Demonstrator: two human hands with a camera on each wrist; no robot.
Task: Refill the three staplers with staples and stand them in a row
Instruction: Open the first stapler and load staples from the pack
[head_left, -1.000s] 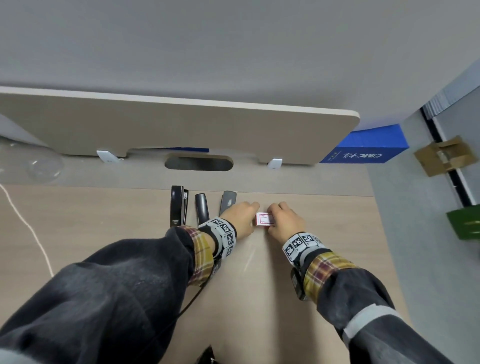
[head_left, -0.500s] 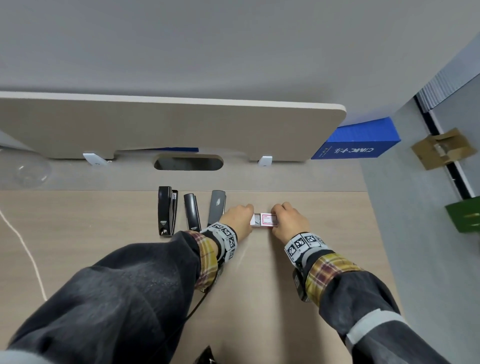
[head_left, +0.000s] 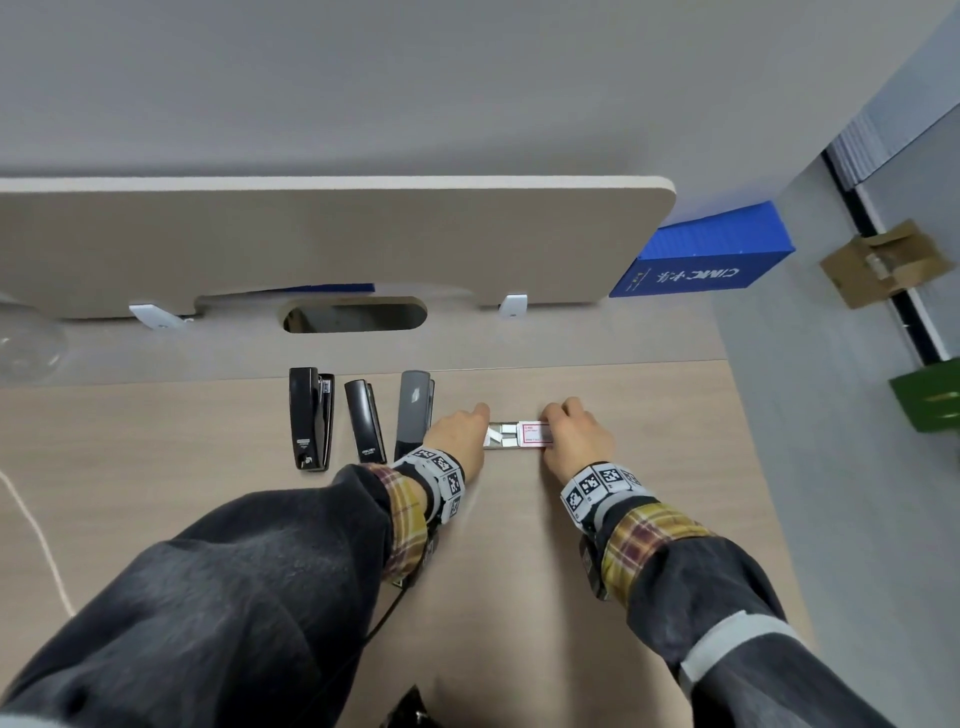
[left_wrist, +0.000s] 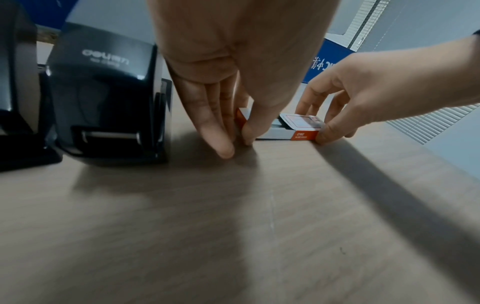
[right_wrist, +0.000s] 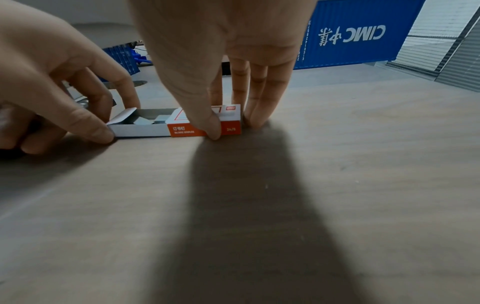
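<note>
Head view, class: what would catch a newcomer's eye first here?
Both hands meet at mid-desk on a small staple box: the left hand pinches its slid-out tray, the right hand pinches the red-and-white sleeve. Just left of them lie three staplers side by side.

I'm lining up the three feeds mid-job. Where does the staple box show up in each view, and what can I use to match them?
Head: staple box sits at centre, on the desk between the left hand and right hand, tray slid out leftward.
Left wrist: centre-right, beyond the thumb.
Right wrist: centre-left, orange side facing the camera.
Shared landmark: the blue container model, also at and.
</note>
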